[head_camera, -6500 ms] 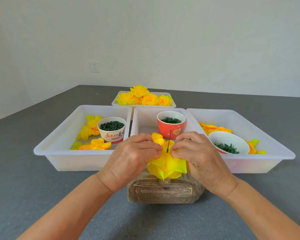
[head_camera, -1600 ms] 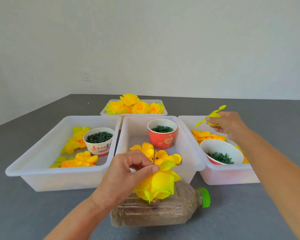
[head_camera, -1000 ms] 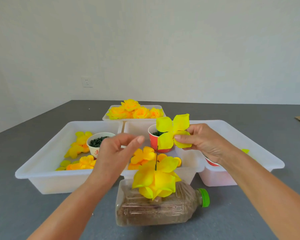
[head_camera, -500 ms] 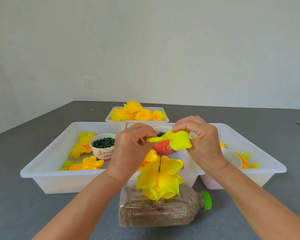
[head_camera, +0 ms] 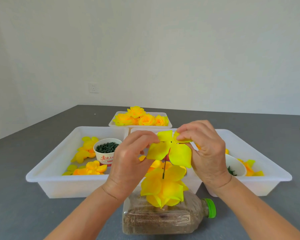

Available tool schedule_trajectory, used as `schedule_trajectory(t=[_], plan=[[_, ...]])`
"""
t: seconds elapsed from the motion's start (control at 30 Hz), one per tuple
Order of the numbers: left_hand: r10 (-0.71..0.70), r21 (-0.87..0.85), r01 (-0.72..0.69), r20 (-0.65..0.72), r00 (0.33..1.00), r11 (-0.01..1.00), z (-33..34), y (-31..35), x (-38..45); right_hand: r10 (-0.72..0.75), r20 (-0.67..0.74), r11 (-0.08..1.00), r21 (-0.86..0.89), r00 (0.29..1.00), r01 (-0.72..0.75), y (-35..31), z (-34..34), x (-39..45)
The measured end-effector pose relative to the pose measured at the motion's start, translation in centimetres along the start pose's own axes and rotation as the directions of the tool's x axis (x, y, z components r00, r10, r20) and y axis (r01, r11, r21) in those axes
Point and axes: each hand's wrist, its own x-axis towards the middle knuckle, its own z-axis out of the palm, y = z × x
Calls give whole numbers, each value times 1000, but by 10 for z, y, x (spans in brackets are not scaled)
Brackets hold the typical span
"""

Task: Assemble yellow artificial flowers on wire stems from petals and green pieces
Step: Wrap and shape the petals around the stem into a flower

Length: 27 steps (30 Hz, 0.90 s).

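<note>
While the bottle (head_camera: 164,220) props the stem (head_camera: 165,166) upright on the bench (head_camera: 16,213), both hands, left (head_camera: 128,163) and right (head_camera: 206,153), pinch a petal layer (head_camera: 170,149), centring its hole above the wire tip.

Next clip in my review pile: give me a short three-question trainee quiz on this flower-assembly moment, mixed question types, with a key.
1. True or false: the petal layer held by the left hand and right hand is already pressed down onto the partly built flower.
2. Multiple choice: the wire stem stands up from
A. a red cup
B. a bottle lying on its side
C. the left tray
3. Fill in: the finished flowers sit in the ____ tray, nearest the wall.

Key: 1 false, it is held above the flower, near the wire's top; 2 B; 3 far (back).
</note>
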Motion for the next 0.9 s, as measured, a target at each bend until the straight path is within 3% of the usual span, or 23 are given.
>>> schedule_trajectory(t=[0.07,0.13,0.23,0.27,0.3,0.37,0.43,0.53,0.6,0.67,0.77,0.9], plan=[[6,-16,-6,11,1000,1000,-3,3,4,69,53,996,58,996,-72,-2,0,1],[-143,-136,146,29,989,980,-6,7,11,285,132,929,205,949,-308,-7,1,6],[-441,-416,437,92,893,797,-12,12,26,552,337,564,523,763,-639,-12,3,19],[-514,-464,498,103,852,732,-14,12,32,582,363,486,562,728,-669,-10,2,22],[-582,-497,557,121,804,666,-16,11,37,596,361,474,563,717,-677,-9,2,24],[-703,-566,668,203,681,484,-20,6,42,598,313,551,508,738,-662,-6,0,24],[-759,-613,729,306,575,305,-24,3,42,548,257,701,377,796,-605,-4,-3,20],[-763,-616,773,425,487,151,-26,4,39,276,226,949,90,934,-302,-5,-8,17],[-743,-612,785,484,464,91,-24,6,38,115,275,993,-15,954,-116,-7,-7,17],[-714,-610,790,528,460,57,-22,9,37,54,302,998,-34,952,-46,-10,-3,18],[-666,-615,788,577,473,28,-19,12,37,59,318,998,-27,946,-53,-12,1,17],[-633,-613,789,595,494,39,-18,16,40,106,201,991,64,974,-122,-13,2,18]])
